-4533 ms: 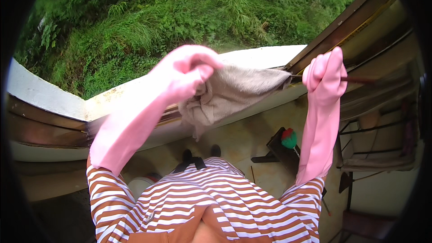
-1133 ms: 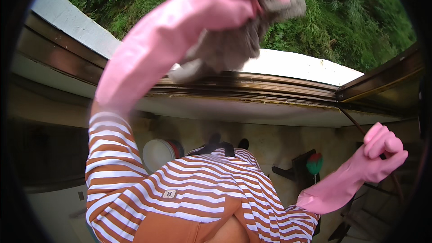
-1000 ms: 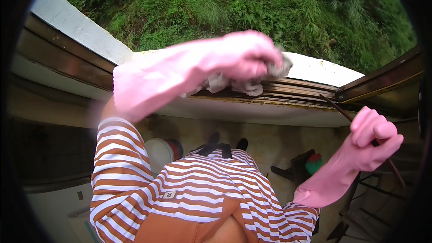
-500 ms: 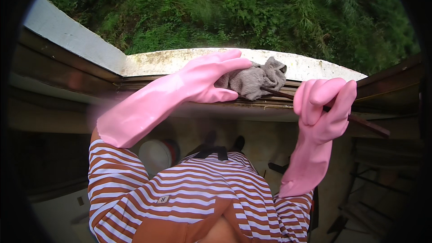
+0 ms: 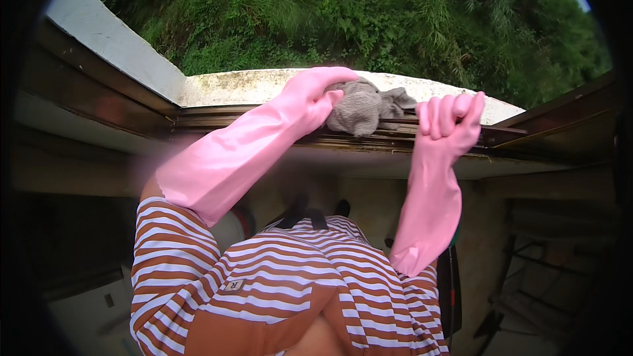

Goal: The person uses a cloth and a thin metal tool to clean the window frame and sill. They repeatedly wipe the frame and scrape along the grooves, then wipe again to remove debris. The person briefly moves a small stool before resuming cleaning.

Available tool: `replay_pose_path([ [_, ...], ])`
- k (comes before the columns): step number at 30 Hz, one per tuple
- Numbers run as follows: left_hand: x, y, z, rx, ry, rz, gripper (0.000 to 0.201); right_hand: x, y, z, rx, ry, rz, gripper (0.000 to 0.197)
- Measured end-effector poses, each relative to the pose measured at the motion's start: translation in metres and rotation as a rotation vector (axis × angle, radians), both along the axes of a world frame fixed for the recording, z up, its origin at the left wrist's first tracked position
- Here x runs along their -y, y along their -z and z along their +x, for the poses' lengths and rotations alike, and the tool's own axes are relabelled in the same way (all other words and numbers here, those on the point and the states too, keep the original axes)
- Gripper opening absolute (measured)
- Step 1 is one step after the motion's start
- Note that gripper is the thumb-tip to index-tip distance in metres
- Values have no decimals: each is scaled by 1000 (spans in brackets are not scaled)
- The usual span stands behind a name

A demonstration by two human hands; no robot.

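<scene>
Both my hands wear long pink rubber gloves. My left hand [image 5: 321, 95] is closed round a crumpled grey cloth [image 5: 356, 111], its thumb and fingers pressed to the left side of the bundle. The cloth rests over the brown window track [image 5: 221, 117], whose grooves are dirty. To its right, my right hand [image 5: 452, 122] is wrapped in a fist round a thin dark stick [image 5: 506, 131]. One end of the stick sticks out to the right of the fist; the other points toward the cloth, where its tip is hidden.
Past the track lies a stained white outer ledge [image 5: 241, 84], with green plants [image 5: 297, 23] beyond. Brown window frames [image 5: 109, 76] flank the opening. Below, a pale bucket [image 5: 229, 234] is partly hidden by my left arm. A dark rack [image 5: 527, 277] stands at lower right.
My right hand has moved left and away from me, bringing the stick closer to the track. The cloth and my left hand have shifted slightly left, the left fingers now closed tighter on the cloth.
</scene>
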State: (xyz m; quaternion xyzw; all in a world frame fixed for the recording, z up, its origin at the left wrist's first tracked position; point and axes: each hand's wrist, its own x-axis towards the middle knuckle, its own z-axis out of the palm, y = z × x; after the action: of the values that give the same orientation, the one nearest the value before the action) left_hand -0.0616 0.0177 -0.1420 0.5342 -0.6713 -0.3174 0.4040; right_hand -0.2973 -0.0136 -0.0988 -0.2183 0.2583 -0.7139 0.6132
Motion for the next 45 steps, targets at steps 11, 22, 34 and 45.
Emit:
replay_pose_path([
  [11,48,-84,54,-760,169,-12,49,46,-38,41,954,-96,133,46],
  [22,-26,-155,100,520,-82,-354,24,25,-77,-63,152,-378,-828,48],
  [34,-18,-66,97,672,478,138,58,-6,-37,-96,113,-195,-534,54],
  [45,23,-59,9,570,671,109,6,-18,-23,-123,116,1,-369,52],
])
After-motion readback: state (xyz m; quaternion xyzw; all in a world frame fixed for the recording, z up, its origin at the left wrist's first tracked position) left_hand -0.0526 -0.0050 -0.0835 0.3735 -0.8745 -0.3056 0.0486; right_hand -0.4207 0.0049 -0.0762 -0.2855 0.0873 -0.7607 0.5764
